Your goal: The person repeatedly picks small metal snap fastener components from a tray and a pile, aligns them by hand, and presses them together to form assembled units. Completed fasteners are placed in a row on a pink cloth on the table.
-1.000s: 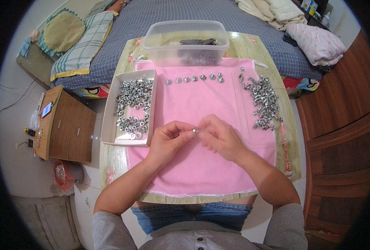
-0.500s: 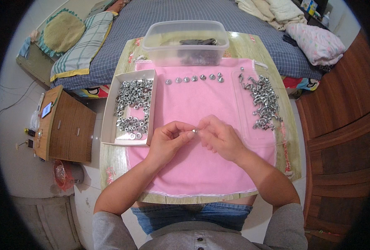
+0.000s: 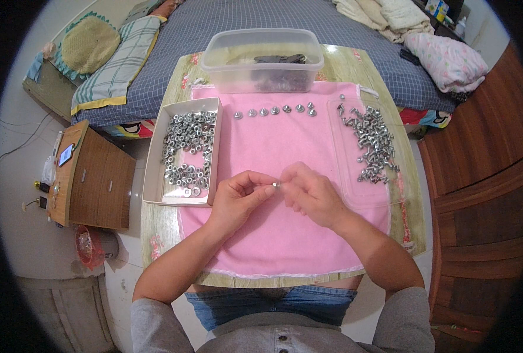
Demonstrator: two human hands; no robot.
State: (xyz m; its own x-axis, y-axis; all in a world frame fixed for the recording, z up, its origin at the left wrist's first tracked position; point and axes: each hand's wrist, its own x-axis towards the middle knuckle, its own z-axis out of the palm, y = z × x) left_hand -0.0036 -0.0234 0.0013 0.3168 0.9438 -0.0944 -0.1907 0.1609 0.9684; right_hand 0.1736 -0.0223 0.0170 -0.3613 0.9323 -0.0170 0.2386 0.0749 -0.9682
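Observation:
In the middle of the pink cloth (image 3: 261,244), my left hand (image 3: 238,197) pinches a small silvery metal fastener (image 3: 276,185) between thumb and index finger. Whether it is a nut, a bolt or both together is too small to tell. Against the fastener's other side is my right hand (image 3: 314,197), its fingers bent and smeared by motion, so their grip is unclear. A white box (image 3: 215,147) of loose metal nuts (image 3: 188,132) stands beside my left hand. Small bolts (image 3: 376,144) lie heaped on a clear plastic lid (image 3: 355,197) to the right.
Several bolts with nuts or washers (image 3: 274,110) stand in a row across the cloth's far part. Behind them is a clear plastic tub (image 3: 226,76) holding dark items. A bed (image 3: 261,15) borders the table's far side; a wooden cabinet (image 3: 90,176) stands left.
Both hands keep their place around the fastener. The right fingers are blurred in both frames and shift only slightly; everything else stays put.

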